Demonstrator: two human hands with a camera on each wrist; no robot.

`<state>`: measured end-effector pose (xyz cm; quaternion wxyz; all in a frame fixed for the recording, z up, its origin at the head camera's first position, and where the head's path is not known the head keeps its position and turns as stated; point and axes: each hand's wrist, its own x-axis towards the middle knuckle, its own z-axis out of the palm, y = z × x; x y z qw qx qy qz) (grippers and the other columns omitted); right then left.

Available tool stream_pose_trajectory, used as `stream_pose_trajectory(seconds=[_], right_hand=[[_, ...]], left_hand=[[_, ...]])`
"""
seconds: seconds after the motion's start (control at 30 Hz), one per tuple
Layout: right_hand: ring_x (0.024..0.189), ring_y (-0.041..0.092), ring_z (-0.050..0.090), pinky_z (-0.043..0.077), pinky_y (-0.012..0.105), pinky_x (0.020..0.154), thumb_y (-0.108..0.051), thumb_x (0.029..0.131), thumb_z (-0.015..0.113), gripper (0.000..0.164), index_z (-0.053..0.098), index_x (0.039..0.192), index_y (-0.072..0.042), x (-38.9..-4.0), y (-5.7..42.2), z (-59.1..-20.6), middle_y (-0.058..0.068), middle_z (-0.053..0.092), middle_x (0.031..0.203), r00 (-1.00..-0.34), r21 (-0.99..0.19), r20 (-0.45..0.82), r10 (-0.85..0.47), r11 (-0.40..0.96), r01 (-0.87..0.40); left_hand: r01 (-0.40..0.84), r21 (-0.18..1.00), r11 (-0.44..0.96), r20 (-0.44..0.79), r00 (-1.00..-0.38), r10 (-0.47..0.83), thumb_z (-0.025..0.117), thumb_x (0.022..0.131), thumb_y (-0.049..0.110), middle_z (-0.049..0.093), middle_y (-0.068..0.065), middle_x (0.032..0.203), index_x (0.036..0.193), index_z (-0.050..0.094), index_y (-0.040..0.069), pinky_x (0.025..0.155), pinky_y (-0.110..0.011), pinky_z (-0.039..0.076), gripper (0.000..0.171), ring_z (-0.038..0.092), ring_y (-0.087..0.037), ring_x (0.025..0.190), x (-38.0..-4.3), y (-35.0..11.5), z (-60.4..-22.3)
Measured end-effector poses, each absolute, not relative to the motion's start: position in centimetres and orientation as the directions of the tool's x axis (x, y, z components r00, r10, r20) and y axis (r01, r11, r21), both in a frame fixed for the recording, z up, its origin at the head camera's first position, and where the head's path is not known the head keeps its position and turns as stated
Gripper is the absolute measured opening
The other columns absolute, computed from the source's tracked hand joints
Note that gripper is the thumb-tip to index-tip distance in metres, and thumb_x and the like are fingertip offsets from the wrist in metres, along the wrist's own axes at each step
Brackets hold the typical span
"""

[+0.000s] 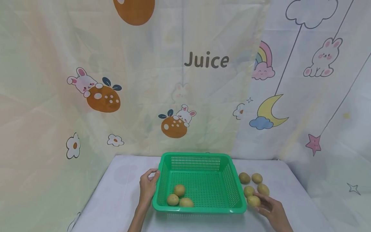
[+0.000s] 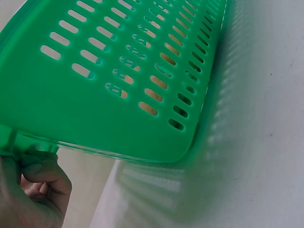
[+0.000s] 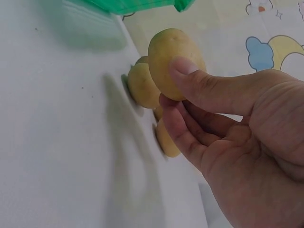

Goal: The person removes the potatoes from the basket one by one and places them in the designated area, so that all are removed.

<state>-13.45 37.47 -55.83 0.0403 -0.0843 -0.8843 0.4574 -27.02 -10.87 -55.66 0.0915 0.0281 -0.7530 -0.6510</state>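
A green plastic basket (image 1: 200, 210) with slotted walls stands on the table, three potatoes (image 1: 179, 190) lying in its near left corner. At its left side, my left hand (image 1: 148, 187) grips the rim, thumb and curled fingers showing close up in the left wrist view. My right hand (image 1: 271, 207) pinches a yellowish potato (image 3: 173, 61) between thumb and fingers. That potato is held up off the table, just right of the basket's near right corner. Several other potatoes (image 1: 263, 189) lie on the table beyond the right hand.
The white-covered table (image 1: 124, 183) extends to both sides of the basket. Behind it hangs a printed cloth (image 1: 207, 106) with rabbits, oranges and the word "Juice". Another cloth panel with a moon (image 1: 268, 111) and stars hangs at the right.
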Motion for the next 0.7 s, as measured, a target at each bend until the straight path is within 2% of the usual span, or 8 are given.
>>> stream_pose_trajectory(seconds=[0.17, 0.33, 0.5, 0.6, 0.7], right_hand=[[0.107, -0.010, 0.067, 0.060, 0.018, 0.093, -0.003, 0.090, 0.084, 0.059, 0.062, 0.145, 0.005, -13.64, 37.65, -56.07, 0.026, 0.068, 0.146, -0.977, -0.805, -0.072, 0.202, 0.566, 0.177], [0.112, 0.007, 0.075, 0.060, 0.019, 0.091, -0.003, 0.088, 0.086, 0.062, 0.063, 0.144, 0.005, -13.64, 37.72, -56.15, 0.026, 0.067, 0.147, -0.973, -0.795, -0.096, 0.210, 0.572, 0.202], [0.119, 0.025, 0.076, 0.060, 0.018, 0.089, -0.001, 0.087, 0.086, 0.060, 0.064, 0.143, 0.004, -13.46, 37.67, -56.33, 0.025, 0.069, 0.145, -0.966, -0.785, -0.120, 0.231, 0.574, 0.235], [0.125, 0.036, 0.073, 0.063, 0.025, 0.091, -0.002, 0.087, 0.086, 0.059, 0.064, 0.142, 0.006, -13.34, 37.66, -56.52, 0.026, 0.069, 0.144, -0.963, -0.778, -0.134, 0.232, 0.577, 0.248], [0.127, 0.041, 0.071, 0.064, 0.033, 0.094, -0.003, 0.087, 0.086, 0.059, 0.064, 0.141, 0.006, -13.24, 37.58, -56.61, 0.027, 0.069, 0.142, -0.959, -0.777, -0.153, 0.239, 0.571, 0.266]], left_hand=[[0.076, 0.985, 0.152, 0.101, -0.981, -0.165, 0.066, 0.111, 0.024, 0.081, -0.019, 0.080, 0.128, 0.073, -0.003, 0.055, -0.026, 0.056, 0.032, 0.073, -0.016, 0.060, -27.02, -10.81, -55.58], [0.072, 0.984, 0.163, 0.101, -0.979, -0.174, 0.064, 0.111, 0.023, 0.081, -0.018, 0.080, 0.127, 0.073, -0.003, 0.056, -0.026, 0.057, 0.031, 0.073, -0.016, 0.060, -27.04, -10.78, -55.62], [0.066, 0.984, 0.165, 0.095, -0.980, -0.172, 0.063, 0.112, 0.021, 0.081, -0.018, 0.081, 0.127, 0.073, -0.002, 0.056, -0.026, 0.058, 0.030, 0.075, -0.017, 0.061, -27.13, -10.82, -55.60], [0.060, 0.985, 0.163, 0.087, -0.982, -0.168, 0.063, 0.112, 0.021, 0.081, -0.018, 0.082, 0.128, 0.072, -0.002, 0.057, -0.026, 0.059, 0.030, 0.075, -0.018, 0.062, -27.17, -10.85, -55.61], [0.056, 0.985, 0.165, 0.084, -0.982, -0.168, 0.063, 0.112, 0.021, 0.081, -0.018, 0.082, 0.129, 0.072, -0.002, 0.057, -0.026, 0.059, 0.030, 0.076, -0.019, 0.063, -27.15, -10.86, -55.61]])
